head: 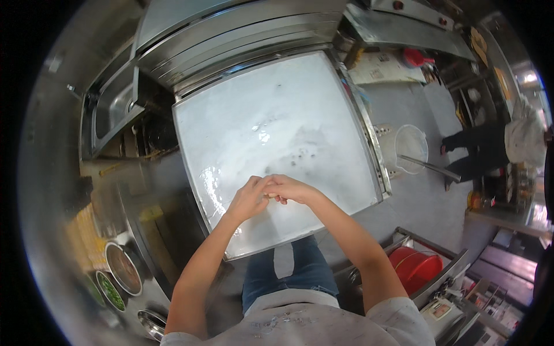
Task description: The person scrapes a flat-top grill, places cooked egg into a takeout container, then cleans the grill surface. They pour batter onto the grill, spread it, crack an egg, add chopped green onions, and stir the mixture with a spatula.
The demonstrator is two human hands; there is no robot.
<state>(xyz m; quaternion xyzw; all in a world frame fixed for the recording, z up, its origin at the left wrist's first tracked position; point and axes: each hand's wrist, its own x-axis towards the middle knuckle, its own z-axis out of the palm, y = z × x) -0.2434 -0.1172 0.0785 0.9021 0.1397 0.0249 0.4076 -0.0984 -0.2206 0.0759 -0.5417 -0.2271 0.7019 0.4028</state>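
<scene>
My left hand [248, 200] and my right hand [289, 189] meet in front of me with their fingers bent and overlapping. Something pale shows between the fingertips; whether it is a finger or a small held piece, I cannot tell. Both hands are over the near part of a large square white surface [259, 108] with a thin metal rim. Whitish haze and glossy wet patches cover that surface. Several small dark spots [294, 163] mark it just beyond my hands.
A steel sink [114, 110] is at far left. Metal bowls, one with chopped greens [110, 289], stand lower left. To the right are a white bucket [411, 142] with a long metal handle [428, 168] across it, a person's dark-trousered legs [476, 151], and a red bucket [417, 268].
</scene>
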